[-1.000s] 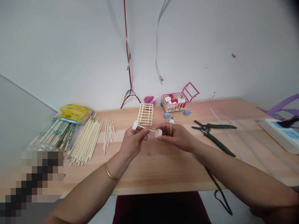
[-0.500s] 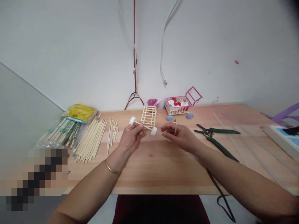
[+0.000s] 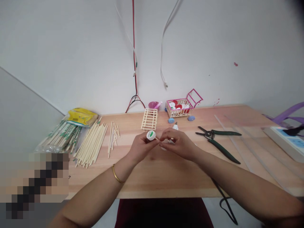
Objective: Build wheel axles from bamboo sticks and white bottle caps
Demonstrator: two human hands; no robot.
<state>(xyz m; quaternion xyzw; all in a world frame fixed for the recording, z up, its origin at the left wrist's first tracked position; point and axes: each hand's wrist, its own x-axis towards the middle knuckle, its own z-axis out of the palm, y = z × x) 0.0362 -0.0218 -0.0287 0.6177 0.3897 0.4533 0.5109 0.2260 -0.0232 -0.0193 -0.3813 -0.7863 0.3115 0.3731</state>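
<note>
Between the thumb and fingers of my left hand (image 3: pixel 143 144) is a thin wooden stick with white bottle caps on it. One bottle cap (image 3: pixel 151 135) faces up and shows a green mark; the far cap is mostly hidden by my fingers. My right hand (image 3: pixel 177 142) is closed, its fingertips pinching at the stick beside my left fingertips. Behind the right hand a white glue bottle (image 3: pixel 175 127) with a dark tip partly shows. Just beyond my hands lies a small slatted frame (image 3: pixel 149 119) of wooden sticks.
A small pink-trimmed stick cart (image 3: pixel 180 109) holding red and white caps stands by the wall. Green-handled pliers (image 3: pixel 211 134) lie at the right, near a white power strip (image 3: pixel 288 139). Loose sticks (image 3: pixel 91 144), packaged sticks (image 3: pixel 64 134) and a yellow packet (image 3: pixel 82 116) lie left.
My right hand has moved left and closed at the stick. My left hand has shifted right and turned the stick, so one cap's marked face now shows.
</note>
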